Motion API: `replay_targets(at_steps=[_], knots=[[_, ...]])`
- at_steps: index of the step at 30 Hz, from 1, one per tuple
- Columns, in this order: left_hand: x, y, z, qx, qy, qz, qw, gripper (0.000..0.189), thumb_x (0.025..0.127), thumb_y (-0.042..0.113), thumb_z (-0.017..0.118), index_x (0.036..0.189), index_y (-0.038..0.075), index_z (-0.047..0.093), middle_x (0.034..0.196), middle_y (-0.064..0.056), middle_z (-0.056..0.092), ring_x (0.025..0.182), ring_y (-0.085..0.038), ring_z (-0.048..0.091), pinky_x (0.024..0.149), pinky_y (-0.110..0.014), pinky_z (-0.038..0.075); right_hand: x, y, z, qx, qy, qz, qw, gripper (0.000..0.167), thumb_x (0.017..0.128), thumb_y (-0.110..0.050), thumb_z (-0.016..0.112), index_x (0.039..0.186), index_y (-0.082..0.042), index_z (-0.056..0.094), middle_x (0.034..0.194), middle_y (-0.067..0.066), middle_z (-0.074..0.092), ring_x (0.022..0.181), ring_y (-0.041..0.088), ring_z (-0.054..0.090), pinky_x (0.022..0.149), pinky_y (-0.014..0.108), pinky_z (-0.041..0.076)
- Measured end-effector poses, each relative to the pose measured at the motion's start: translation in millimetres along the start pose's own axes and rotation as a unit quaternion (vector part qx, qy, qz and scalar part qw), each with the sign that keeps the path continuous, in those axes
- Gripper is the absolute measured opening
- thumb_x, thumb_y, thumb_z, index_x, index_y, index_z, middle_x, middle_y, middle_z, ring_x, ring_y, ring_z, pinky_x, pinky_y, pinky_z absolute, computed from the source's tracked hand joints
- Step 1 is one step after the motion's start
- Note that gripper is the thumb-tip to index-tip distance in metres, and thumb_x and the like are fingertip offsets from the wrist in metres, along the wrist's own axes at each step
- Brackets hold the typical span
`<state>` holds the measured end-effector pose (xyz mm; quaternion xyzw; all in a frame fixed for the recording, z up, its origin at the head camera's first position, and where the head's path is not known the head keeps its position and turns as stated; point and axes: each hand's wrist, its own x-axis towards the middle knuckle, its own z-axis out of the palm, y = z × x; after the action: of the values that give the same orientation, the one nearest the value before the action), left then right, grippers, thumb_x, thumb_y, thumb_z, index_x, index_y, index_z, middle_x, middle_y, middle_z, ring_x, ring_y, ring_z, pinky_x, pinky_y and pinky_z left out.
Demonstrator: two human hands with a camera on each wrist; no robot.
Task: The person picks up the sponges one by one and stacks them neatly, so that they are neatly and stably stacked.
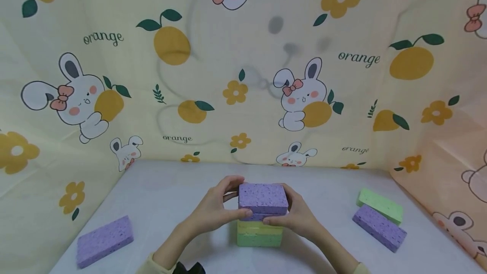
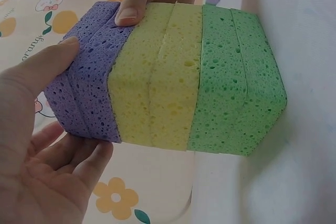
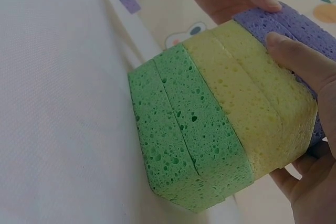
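A sponge stack stands upright on the white table, green sponges [image 2: 236,77] at the bottom, yellow sponges [image 2: 155,77] in the middle and purple sponges [image 1: 263,195] on top. Each colour is two sponges thick, as both wrist views show. My left hand [image 1: 211,208] grips the purple sponges from the left, its thumb across the near face. From the right, my right hand [image 1: 298,215] holds the same purple layers, with its thumb on the near side. Purple touches the yellow below. The far fingers are partly hidden behind the stack in the head view.
On the left of the table [image 1: 182,185] lies a single purple sponge [image 1: 105,240]. To the right, another purple sponge [image 1: 379,228] touches or overlaps a green sponge [image 1: 382,206]. A printed cloth [image 1: 251,45] with rabbits and oranges rises behind and at both sides.
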<state>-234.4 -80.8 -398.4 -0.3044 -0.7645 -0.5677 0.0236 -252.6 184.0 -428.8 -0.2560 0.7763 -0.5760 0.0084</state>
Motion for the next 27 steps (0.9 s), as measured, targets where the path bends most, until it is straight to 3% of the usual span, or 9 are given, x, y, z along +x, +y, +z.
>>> replay_targets(at_steps=[13, 17, 20, 24, 27], knots=[[-1.5, -0.5, 0.8, -0.013, -0.002, -0.001, 0.9999, 0.072, 0.080, 0.023, 0.085, 0.138, 0.008, 0.045, 0.136, -0.009, 0.054, 0.123, -0.022, 0.054, 0.104, -0.028, 0.042, -3.4, -4, 2, -0.008, -0.004, 0.009, 0.9999, 0.078, 0.068, -0.015, 0.091, 0.134, -0.013, 0.049, 0.123, 0.008, 0.059, 0.110, 0.030, 0.057, 0.096, 0.038, 0.049], [-3.4, -1.8, 2.4, -0.010, -0.003, -0.005, 0.9999, 0.073, 0.079, 0.025, 0.085, 0.138, 0.010, 0.045, 0.135, -0.007, 0.054, 0.123, -0.021, 0.054, 0.103, -0.027, 0.042, -10.5, -5, 1, -0.034, -0.002, 0.018, 0.9992, 0.087, 0.070, -0.020, 0.090, 0.143, -0.017, 0.043, 0.132, 0.004, 0.056, 0.119, 0.026, 0.054, 0.103, 0.047, 0.041], [-2.6, -1.7, 4.3, 0.000, -0.003, -0.010, 0.9999, 0.075, 0.078, 0.030, 0.086, 0.138, 0.013, 0.045, 0.136, -0.005, 0.054, 0.123, -0.019, 0.054, 0.102, -0.026, 0.043, -22.1, -8, -9, -0.060, 0.005, -0.007, 0.9982, 0.090, 0.074, -0.015, 0.087, 0.149, -0.016, 0.037, 0.141, 0.006, 0.051, 0.126, 0.028, 0.049, 0.105, 0.051, 0.040], [-1.3, -0.7, 4.1, 0.002, -0.002, -0.011, 0.9999, 0.076, 0.077, 0.033, 0.086, 0.139, 0.014, 0.045, 0.137, -0.005, 0.053, 0.124, -0.018, 0.052, 0.102, -0.025, 0.043, -43.7, -11, -31, -0.111, 0.049, -0.040, 0.9918, 0.074, 0.084, -0.010, 0.078, 0.148, -0.013, 0.040, 0.141, 0.011, 0.051, 0.127, 0.029, 0.048, 0.102, 0.039, 0.045], [-2.0, 0.9, 0.8, 0.004, 0.001, -0.012, 0.9999, 0.077, 0.077, 0.032, 0.086, 0.139, 0.014, 0.044, 0.137, -0.005, 0.053, 0.125, -0.018, 0.052, 0.102, -0.025, 0.043, -62.2, -10, -49, -0.177, 0.107, -0.017, 0.9783, 0.058, 0.090, -0.018, 0.074, 0.142, -0.016, 0.048, 0.138, 0.007, 0.054, 0.125, 0.017, 0.048, 0.099, 0.024, 0.045]])
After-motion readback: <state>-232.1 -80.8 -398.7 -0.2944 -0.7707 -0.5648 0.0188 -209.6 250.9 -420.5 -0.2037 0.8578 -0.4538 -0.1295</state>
